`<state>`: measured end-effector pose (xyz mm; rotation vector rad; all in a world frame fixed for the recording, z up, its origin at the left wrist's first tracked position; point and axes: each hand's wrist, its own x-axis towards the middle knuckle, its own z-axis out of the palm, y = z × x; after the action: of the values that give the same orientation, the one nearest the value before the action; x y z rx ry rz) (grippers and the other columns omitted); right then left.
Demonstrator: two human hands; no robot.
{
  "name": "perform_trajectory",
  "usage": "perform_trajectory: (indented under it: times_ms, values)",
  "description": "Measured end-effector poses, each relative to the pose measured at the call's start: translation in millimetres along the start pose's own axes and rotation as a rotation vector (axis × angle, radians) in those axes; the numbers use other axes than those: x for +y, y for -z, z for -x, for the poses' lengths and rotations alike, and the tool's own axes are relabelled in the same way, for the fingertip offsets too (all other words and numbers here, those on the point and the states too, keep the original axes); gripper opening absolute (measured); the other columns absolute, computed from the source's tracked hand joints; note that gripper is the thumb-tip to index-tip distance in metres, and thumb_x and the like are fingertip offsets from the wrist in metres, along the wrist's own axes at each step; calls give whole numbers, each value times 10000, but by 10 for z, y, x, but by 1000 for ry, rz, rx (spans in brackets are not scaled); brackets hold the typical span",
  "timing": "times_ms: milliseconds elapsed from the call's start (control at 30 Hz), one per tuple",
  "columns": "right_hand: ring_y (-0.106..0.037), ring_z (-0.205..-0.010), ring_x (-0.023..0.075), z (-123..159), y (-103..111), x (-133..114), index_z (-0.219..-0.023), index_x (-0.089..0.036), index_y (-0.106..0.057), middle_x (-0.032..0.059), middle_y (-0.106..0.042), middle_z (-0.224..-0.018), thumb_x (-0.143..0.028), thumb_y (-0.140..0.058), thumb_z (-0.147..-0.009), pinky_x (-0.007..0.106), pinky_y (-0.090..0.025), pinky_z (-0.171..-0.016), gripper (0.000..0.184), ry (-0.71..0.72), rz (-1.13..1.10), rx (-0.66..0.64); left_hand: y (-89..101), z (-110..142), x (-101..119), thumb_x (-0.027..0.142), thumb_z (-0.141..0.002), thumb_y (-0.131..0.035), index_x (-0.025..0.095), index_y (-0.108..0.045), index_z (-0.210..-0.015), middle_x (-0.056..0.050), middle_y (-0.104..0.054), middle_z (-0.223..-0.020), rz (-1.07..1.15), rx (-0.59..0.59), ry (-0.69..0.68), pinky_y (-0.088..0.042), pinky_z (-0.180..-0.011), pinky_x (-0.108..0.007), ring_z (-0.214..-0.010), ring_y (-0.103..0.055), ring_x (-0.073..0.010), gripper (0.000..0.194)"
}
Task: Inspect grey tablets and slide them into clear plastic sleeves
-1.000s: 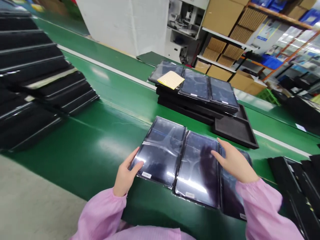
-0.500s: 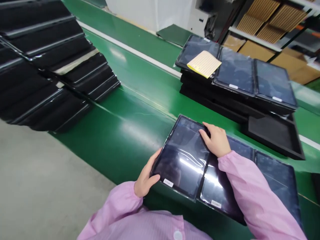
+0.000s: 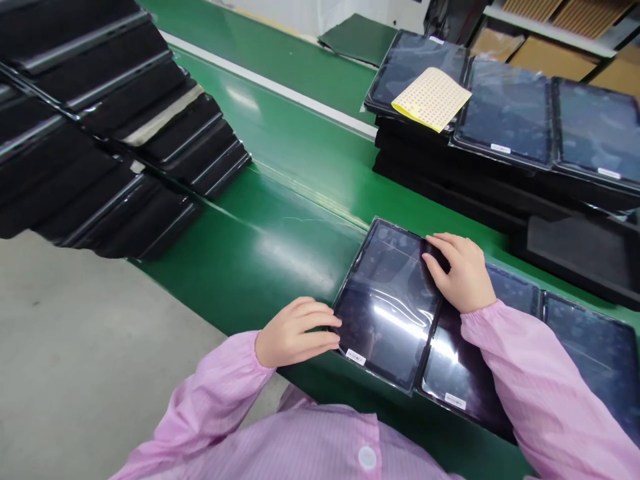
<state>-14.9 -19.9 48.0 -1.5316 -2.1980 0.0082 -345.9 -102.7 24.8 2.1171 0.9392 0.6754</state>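
A black tray (image 3: 525, 427) with three plastic-wrapped tablets lies on the green belt in front of me. My left hand (image 3: 295, 331) rests at the near-left edge of the leftmost wrapped tablet (image 3: 387, 307), its fingers together and touching that edge. My right hand (image 3: 463, 270) lies curled on the same tablet's far right edge, fingertips pressed at the seam with the middle tablet (image 3: 460, 360). Pink sleeves cover both arms.
A stack of black trays (image 3: 500, 167) topped with wrapped tablets stands behind, with a yellow dotted sheet (image 3: 431, 97) on it. Leaning rows of black trays (image 3: 100, 133) fill the left. A lone empty black tray (image 3: 585, 253) sits at right. Grey floor lies at lower left.
My view has dropped and shifted left. My left hand slid from under the tablet's corner to its near-left edge with fingers laid over. My right hand stayed on the far right edge.
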Motion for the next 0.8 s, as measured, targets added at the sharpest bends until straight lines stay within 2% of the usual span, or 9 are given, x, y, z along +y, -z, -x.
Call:
perform_trajectory:
  times_ms: [67,167,233,300,367,433,500,600,800]
  values:
    - [-711,-1043,320,108,140,-103,-1143,-187,-715,154,-760,-1114,-355,-509,-990,507,-539,-932,306,57,-19,31,-58,-7,43,372,-923,-621,322,-802,-774,-44,-817,-790,27,29,11,-613,-763,-352,-789,-765,-222,240]
    - [-729,-930,271,380,395,-297,-1167,-213,-695,115,-773,-1041,-303,-524,-1004,418,-578,-823,253,52,-74,2,-242,29,84,356,-919,-605,289,-761,-703,-22,-780,-665,89,265,72,-612,-664,-312,-648,-730,-193,274]
    - [-730,-837,241,588,541,-405,-1139,-237,-699,77,-779,-958,-269,-527,-1005,377,-581,-754,220,-22,-110,-24,-391,54,106,341,-919,-588,275,-731,-677,-12,-757,-625,119,488,173,-600,-619,-303,-599,-705,-184,289]
    - [-728,-776,227,779,638,-472,-1097,-251,-709,54,-780,-899,-255,-529,-1001,365,-582,-722,204,-140,-123,-7,-531,66,126,329,-920,-570,260,-702,-672,-12,-747,-624,175,693,353,-590,-610,-308,-601,-698,-186,289]
    - [-734,-768,231,938,684,-511,-1072,-255,-718,53,-784,-888,-260,-528,-996,373,-589,-720,204,-267,-120,42,-647,67,137,338,-915,-566,251,-674,-677,-16,-740,-636,266,842,538,-586,-616,-323,-620,-700,-197,275]
    - [-740,-778,239,1061,685,-547,-1055,-261,-726,57,-785,-890,-279,-535,-993,381,-597,-709,201,-358,-138,72,-735,66,130,377,-898,-589,249,-645,-674,-19,-736,-651,352,927,622,-591,-646,-349,-658,-711,-216,264]
    - [-737,-774,234,1150,651,-596,-1042,-257,-734,56,-778,-878,-284,-544,-995,374,-596,-688,197,-377,-198,60,-798,71,101,437,-862,-634,245,-613,-645,-20,-731,-648,395,1002,569,-587,-660,-370,-669,-712,-232,290]
    - [-702,-755,200,1234,556,-685,-1043,-231,-744,48,-743,-846,-241,-569,-991,344,-565,-676,183,-285,-271,48,-866,83,40,493,-784,-702,224,-575,-590,-26,-728,-629,375,1117,445,-564,-617,-366,-626,-705,-239,355]
    - [-555,-727,165,1278,397,-799,-1110,-245,-763,28,-603,-794,-263,-530,-1018,328,-405,-676,251,-163,-107,20,-947,110,-50,418,-756,-711,199,-565,-567,-11,-730,-633,340,1218,304,-554,-618,-361,-616,-701,-230,324]
